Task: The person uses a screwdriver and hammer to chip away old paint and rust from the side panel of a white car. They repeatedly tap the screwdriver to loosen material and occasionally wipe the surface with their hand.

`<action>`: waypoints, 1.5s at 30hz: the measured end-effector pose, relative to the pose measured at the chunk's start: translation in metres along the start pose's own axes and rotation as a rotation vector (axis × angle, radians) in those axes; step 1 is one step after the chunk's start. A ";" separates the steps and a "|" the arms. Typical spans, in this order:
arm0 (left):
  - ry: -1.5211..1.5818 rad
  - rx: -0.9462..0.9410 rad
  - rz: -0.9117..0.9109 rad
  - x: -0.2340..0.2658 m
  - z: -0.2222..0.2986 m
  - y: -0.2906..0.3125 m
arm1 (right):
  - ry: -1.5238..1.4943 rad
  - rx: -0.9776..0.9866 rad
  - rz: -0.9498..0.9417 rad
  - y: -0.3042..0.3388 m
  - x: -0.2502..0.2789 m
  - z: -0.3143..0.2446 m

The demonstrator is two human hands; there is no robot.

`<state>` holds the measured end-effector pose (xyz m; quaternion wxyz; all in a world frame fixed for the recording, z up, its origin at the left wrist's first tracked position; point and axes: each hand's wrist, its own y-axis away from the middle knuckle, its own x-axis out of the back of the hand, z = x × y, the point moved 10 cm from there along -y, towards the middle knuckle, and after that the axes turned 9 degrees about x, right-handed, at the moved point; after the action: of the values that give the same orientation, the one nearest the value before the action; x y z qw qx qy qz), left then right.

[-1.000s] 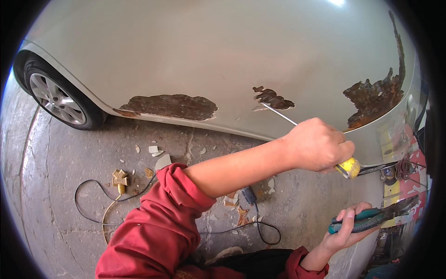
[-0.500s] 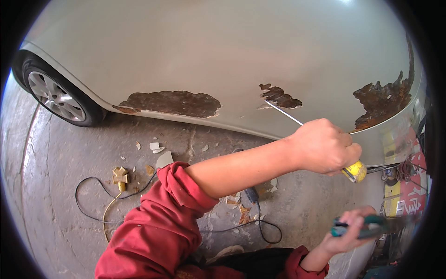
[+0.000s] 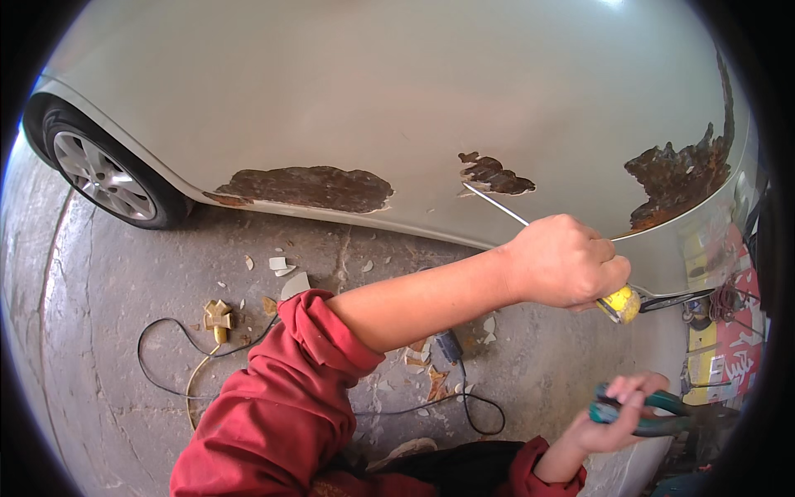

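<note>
Two grips, gap between: left hand, screwdriver (tip at patch edge); right hand, pliers.

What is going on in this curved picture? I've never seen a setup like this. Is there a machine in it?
No machine arms here: these are a person's two bare hands. The camera sits on the person's head, looking down, and its very wide lens bends straight edges and darkens the corners.

The left hand grips a yellow-handled tool. Its thin metal shaft points to the edge of a small dark patch on a pale car. The right hand, somewhat blurred, holds green-handled pliers.

Two larger dark areas show on the car too, and there is a wheel at the left. On the grey floor lie pale chips and a yellow connector.
</note>
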<state>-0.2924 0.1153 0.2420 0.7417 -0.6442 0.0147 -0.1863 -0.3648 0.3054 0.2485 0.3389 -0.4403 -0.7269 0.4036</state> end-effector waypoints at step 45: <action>-0.009 -0.130 0.087 0.016 0.010 0.028 | 0.278 -0.029 -0.480 0.055 -0.046 0.028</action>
<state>-0.2675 0.1230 0.2203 0.7056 -0.6907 0.0513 -0.1498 -0.3506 0.2708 0.1809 0.5150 -0.3114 -0.7626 0.2371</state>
